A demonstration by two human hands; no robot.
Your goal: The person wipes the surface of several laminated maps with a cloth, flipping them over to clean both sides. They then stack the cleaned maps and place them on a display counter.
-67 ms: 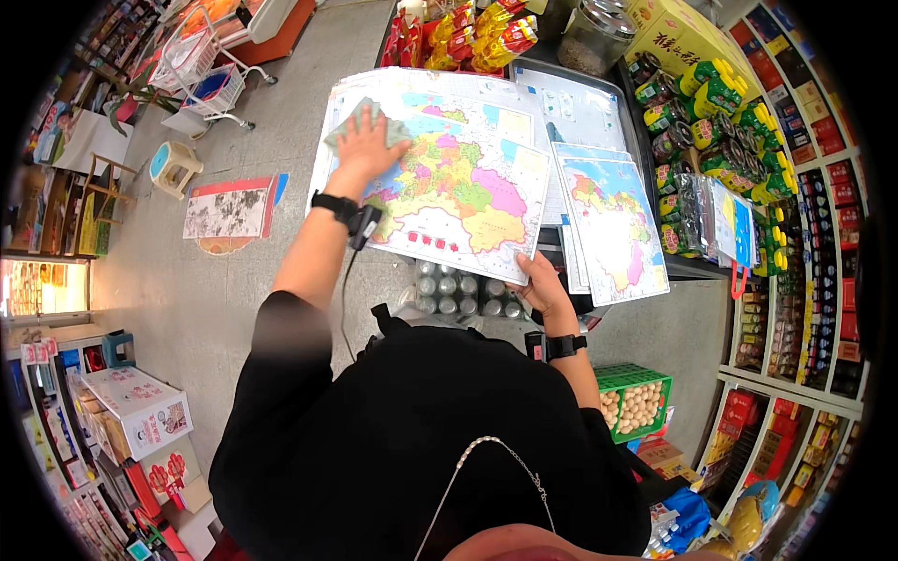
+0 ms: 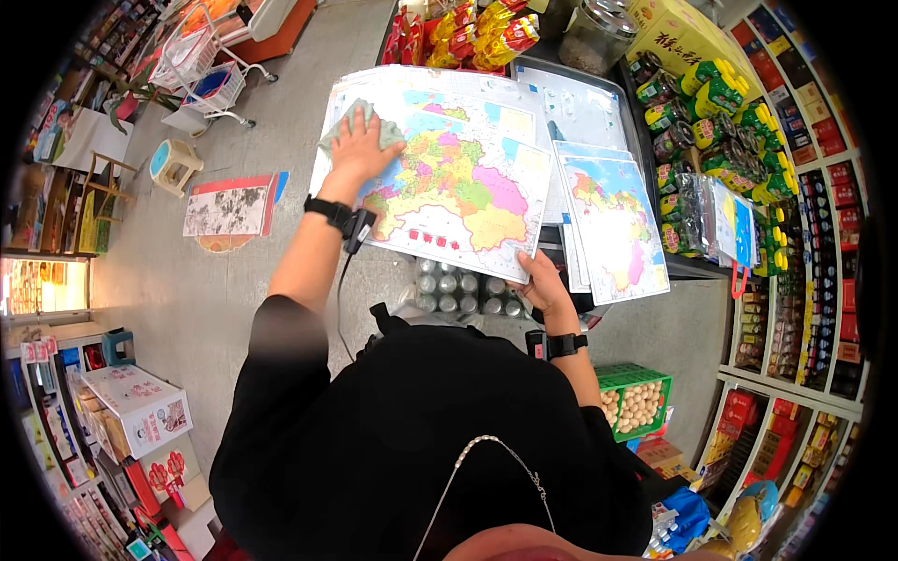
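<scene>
Slightly leftward and nearer the body since the earlier frame: the person's left hand and the crumpled grey-green cloth beneath it. Head view: the left hand lies flat with fingers spread, pressing the cloth upon the upper left part of a large glossy multicoloured map sheet with a white border. The right hand grips the sheet's near right corner, its thumb on the printed face. The sheet lies at the near side of a dark tabletop, its lower edge above a pack of silver-topped cans. Just to the right rests a smaller multicoloured map sheet, overlapping another sheet. Beyond stand red-and-yellow snack packets and a clear jar with a metal lid; farther right, green-and-yellow packaged jars. Lower right, a green plastic crate contains round brown eggs.
</scene>
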